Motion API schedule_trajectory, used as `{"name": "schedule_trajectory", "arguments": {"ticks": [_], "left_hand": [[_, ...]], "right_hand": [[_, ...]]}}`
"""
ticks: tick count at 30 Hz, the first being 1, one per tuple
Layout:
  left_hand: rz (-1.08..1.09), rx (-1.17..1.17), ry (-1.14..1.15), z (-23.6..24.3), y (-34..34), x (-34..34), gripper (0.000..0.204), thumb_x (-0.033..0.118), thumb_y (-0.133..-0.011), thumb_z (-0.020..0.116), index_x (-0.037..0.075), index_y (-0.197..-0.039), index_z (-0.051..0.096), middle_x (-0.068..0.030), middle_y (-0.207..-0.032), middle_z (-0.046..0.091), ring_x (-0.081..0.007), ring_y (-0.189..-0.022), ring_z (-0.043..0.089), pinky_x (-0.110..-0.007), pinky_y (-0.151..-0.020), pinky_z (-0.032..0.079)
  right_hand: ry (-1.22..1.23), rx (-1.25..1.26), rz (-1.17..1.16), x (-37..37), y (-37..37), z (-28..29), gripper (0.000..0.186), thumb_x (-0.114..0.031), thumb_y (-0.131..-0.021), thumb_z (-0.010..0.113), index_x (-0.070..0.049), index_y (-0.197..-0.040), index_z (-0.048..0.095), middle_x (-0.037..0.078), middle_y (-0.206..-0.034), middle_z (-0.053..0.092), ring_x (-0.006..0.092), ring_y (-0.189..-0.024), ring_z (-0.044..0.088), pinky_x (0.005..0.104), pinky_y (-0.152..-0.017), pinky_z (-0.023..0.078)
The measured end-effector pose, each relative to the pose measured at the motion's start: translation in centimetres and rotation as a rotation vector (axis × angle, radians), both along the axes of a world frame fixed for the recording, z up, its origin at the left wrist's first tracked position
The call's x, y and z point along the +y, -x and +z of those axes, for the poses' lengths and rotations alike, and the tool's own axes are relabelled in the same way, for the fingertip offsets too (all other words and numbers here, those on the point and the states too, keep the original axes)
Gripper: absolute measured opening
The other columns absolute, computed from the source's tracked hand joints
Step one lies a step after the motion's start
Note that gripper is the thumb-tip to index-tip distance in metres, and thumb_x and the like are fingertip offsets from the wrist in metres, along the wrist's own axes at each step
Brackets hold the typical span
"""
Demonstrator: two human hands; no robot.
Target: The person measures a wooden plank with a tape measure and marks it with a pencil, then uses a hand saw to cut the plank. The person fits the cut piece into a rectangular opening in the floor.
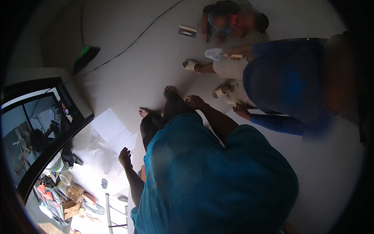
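Observation:
My left hand (124, 158) hangs out to the left of my body, away from any object. Its fingers are loosely bent and a little apart, with nothing visible in them. Close to my right thigh is my right hand (194, 102); its fingers are dark and partly turned from view, and no object shows there. My bare feet (169, 93) stand on the floor (132, 74) below my teal shirt (202, 175). To my right, a co-worker in a blue top (284, 82) bends forward with a trowel (214, 54) in one hand.
A second person (222, 19) crouches at the far side beside a small dark box (187, 31). A cable (132, 45) crosses the floor near a green-and-black broom (85, 57). At left stands a dark-framed glass window (43, 128); bags and cardboard boxes (72, 208) are piled below it.

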State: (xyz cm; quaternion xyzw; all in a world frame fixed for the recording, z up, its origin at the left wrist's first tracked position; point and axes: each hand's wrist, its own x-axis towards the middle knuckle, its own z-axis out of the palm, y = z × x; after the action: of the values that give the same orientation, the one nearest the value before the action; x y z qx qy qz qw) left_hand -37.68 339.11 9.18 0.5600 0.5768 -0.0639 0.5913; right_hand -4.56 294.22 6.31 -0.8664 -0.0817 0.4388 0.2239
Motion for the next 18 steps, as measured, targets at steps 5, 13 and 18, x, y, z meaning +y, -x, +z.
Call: {"name": "schedule_trajectory", "arguments": {"ticks": [5, 13, 18], "left_hand": [[-0.196, 0.088, -0.074, -1.3, -1.9, 7.8, 0.035, 0.015, -0.093, 0.058, 0.001, -0.125, 0.064, -0.0109, -0.114, 0.070, -0.0232, -0.093, 0.070, -0.036, -0.073, 0.054], [-0.117, -0.103, -0.024, -3.1, -4.4, 12.2, 0.029, 0.018, -0.098, 0.058, 0.005, -0.123, 0.064, -0.0061, -0.099, 0.069, -0.0172, -0.082, 0.069, -0.029, -0.062, 0.052], [-0.125, -0.119, 0.041, -3.6, -2.9, 9.5, 0.029, 0.017, -0.097, 0.057, 0.005, -0.123, 0.063, -0.0053, -0.097, 0.069, -0.0169, -0.081, 0.070, -0.027, -0.059, 0.053]], "right_hand": [[0.086, -0.058, -0.236, 3.4, 3.9, 0.9, 0.037, -0.043, -0.085, 0.062, -0.012, -0.103, 0.073, 0.015, -0.104, 0.072, 0.0353, -0.099, 0.068, 0.0430, -0.088, 0.053], [0.070, -0.040, -0.183, 3.0, 7.2, 2.5, 0.029, -0.032, -0.085, 0.059, -0.014, -0.102, 0.073, 0.016, -0.102, 0.072, 0.0345, -0.097, 0.069, 0.0455, -0.088, 0.052], [0.025, -0.034, -0.126, 4.3, 5.8, 2.6, 0.028, -0.031, -0.084, 0.062, -0.011, -0.101, 0.073, 0.015, -0.103, 0.072, 0.0340, -0.098, 0.068, 0.0434, -0.089, 0.052]]}}
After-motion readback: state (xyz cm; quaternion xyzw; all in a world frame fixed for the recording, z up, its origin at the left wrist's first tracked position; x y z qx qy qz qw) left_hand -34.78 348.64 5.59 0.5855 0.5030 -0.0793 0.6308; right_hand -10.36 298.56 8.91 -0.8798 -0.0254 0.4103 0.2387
